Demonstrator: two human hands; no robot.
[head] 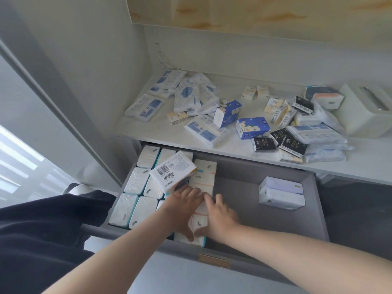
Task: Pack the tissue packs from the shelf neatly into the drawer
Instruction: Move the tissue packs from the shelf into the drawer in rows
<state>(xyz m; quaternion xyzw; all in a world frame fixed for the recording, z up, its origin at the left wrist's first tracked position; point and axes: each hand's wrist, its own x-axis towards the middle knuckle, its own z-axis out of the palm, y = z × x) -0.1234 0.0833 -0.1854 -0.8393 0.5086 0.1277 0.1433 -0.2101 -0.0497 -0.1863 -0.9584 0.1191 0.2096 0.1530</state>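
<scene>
White plastic-wrapped tissue packs (135,181) stand in tight rows filling the left part of the grey drawer (244,187), long axes running front to back. One barcode pack (174,170) sits tilted on top of the rows, not yet slotted, its long axis angled up and to the right. Left hand (182,200) has fingers curled round that pack's near lower end, holding it. Right hand (220,215) lies flat and spread, gripping nothing, palm pressed on the packs at the right edge of the block, thumb touching the left thumb near the drawer front. So the held pack lies straight ahead of the left hand, away from the body; left hand is the nearer one. Likely next: tip it upright and slide it down beside the orange-striped pack (204,177). Two lilac packs (281,194) stacked at the drawer's right, well apart. Many loose packs (191,98) scattered on the shelf (161,134) above, so task looks well short of done.
</scene>
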